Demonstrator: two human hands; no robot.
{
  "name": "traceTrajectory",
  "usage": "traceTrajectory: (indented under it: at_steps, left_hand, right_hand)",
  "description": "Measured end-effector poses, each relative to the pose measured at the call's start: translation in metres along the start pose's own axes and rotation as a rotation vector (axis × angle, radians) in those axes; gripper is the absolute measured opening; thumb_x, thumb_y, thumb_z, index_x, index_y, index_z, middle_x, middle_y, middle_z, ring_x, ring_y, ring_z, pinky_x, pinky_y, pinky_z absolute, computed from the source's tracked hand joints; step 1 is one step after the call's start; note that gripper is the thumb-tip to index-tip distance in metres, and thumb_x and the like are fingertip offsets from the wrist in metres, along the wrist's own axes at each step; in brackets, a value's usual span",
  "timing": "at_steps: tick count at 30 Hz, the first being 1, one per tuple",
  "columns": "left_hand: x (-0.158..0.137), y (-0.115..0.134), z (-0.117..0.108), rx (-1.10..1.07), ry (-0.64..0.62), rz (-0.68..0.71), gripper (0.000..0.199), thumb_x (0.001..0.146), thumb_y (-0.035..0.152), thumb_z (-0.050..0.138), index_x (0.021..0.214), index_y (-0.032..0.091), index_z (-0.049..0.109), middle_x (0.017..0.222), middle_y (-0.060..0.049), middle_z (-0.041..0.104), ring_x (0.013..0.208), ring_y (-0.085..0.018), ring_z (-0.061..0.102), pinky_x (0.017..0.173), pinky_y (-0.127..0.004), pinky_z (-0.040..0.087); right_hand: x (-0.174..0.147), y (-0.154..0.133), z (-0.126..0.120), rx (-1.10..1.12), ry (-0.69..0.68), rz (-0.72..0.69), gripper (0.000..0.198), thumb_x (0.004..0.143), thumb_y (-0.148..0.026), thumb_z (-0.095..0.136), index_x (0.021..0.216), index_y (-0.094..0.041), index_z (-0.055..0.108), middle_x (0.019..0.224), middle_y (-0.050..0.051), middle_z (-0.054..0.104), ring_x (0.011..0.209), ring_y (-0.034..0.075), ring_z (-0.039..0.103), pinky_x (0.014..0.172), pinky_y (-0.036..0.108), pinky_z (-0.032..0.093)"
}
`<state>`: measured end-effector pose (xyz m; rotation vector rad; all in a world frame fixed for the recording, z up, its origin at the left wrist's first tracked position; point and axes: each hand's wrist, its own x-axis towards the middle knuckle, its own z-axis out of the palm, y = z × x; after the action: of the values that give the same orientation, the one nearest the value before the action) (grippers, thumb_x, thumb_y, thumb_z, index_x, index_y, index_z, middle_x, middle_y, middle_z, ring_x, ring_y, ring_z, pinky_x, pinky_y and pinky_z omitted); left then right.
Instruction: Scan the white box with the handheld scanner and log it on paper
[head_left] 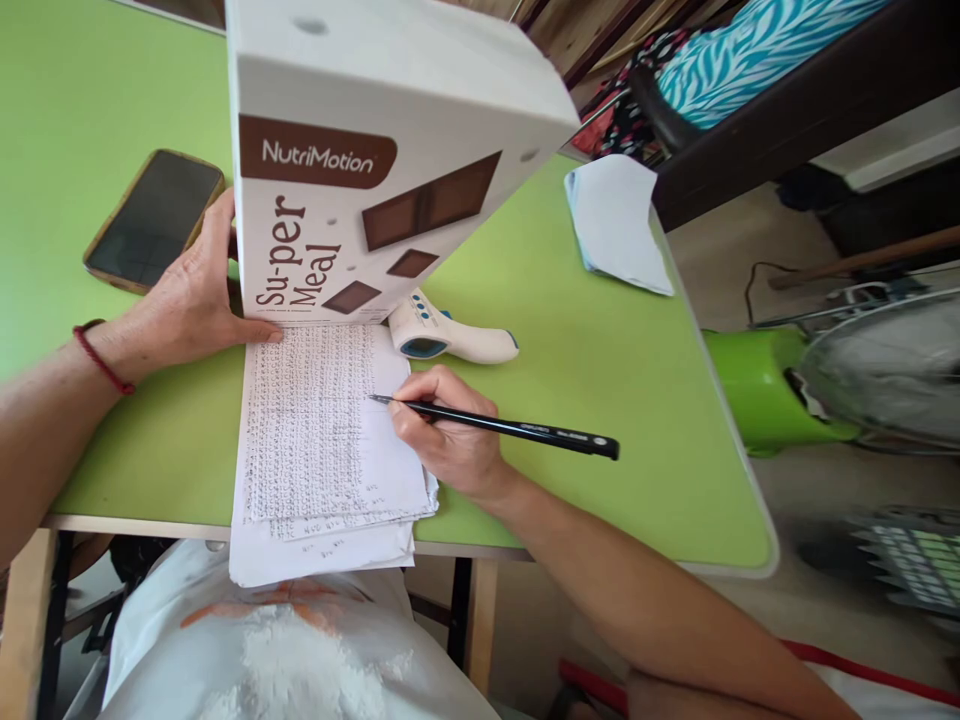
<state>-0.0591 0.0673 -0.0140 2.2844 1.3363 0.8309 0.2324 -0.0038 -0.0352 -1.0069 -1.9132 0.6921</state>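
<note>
A black pen [540,432] is pinched in my right hand [454,430], its tip over a sheet of paper [390,460] covered with rows of small handwriting. The sheet lies on a stack of papers at the table's near edge. My left hand [191,285] grips the lower left edge of a white box [420,130] marked NutriMotion Su-per Meal, thumb in front on the paper's top edge; its other fingers are partly hidden by the box. The box stands upright behind the writing. A white infrared thermometer [469,343] lies between the box and my right hand.
A phone in a tan case [154,220] lies left of the box on the green table [637,400]. Folded white paper [616,220] sits near the right edge. Beyond that edge are a green bucket [772,385] and a fan [892,370] on the floor.
</note>
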Motion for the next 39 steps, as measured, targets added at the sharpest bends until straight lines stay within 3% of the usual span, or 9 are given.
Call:
traceTrajectory:
  at_steps: [4,15,23,31,39]
  left_hand:
    - [0.0007,0.0003,-0.0001,-0.021,0.010,0.006,0.118,0.064,0.083,0.072,0.151,0.024,0.020,0.157,-0.009,0.033,0.147,-0.039,0.030,0.125,-0.055,0.028]
    - [-0.0014,-0.0030,-0.0004,-0.028,0.019,0.027,0.117,0.066,0.070,0.079,0.155,0.025,0.018,0.158,-0.007,0.034,0.146,-0.039,0.032,0.123,-0.057,0.030]
    - [-0.0014,-0.0014,-0.0009,-0.030,0.022,0.047,0.115,0.068,0.069,0.079,0.156,0.027,0.018,0.158,-0.005,0.036,0.147,-0.037,0.032,0.123,-0.055,0.032]
    - [-0.0014,0.0000,-0.0011,-0.015,-0.011,-0.003,0.119,0.068,0.078,0.073,0.156,0.023,0.013,0.159,-0.008,0.032,0.149,-0.039,0.028,0.125,-0.056,0.026]
    - [-0.0009,-0.0011,-0.0012,-0.025,0.012,0.026,0.116,0.068,0.072,0.077,0.155,0.026,0.016,0.158,-0.006,0.034,0.148,-0.040,0.030,0.123,-0.058,0.030]
  right_hand:
    - [0.0008,-0.0001,-0.0002,0.044,-0.026,-0.006,0.014,0.078,-0.011,0.058,0.073,-0.023,0.052,0.059,-0.008,0.053,0.047,0.006,0.045,0.044,0.020,0.037]
    - [-0.0003,0.0017,-0.0008,0.033,-0.014,0.014,0.014,0.078,-0.013,0.059,0.073,-0.023,0.051,0.059,-0.007,0.054,0.048,0.007,0.047,0.045,0.021,0.040]
    - [-0.0002,0.0004,-0.0013,-0.016,-0.006,0.034,0.012,0.078,-0.015,0.058,0.073,-0.024,0.051,0.060,-0.006,0.054,0.049,0.008,0.047,0.045,0.023,0.040]
    - [0.0006,0.0008,-0.0014,0.007,-0.013,-0.032,0.016,0.077,-0.012,0.057,0.071,-0.023,0.048,0.058,-0.007,0.050,0.048,0.008,0.046,0.046,0.022,0.040]
    - [-0.0004,0.0021,-0.0010,-0.020,0.050,0.037,0.015,0.077,-0.014,0.059,0.070,-0.024,0.050,0.055,-0.007,0.052,0.047,0.009,0.045,0.044,0.023,0.039]
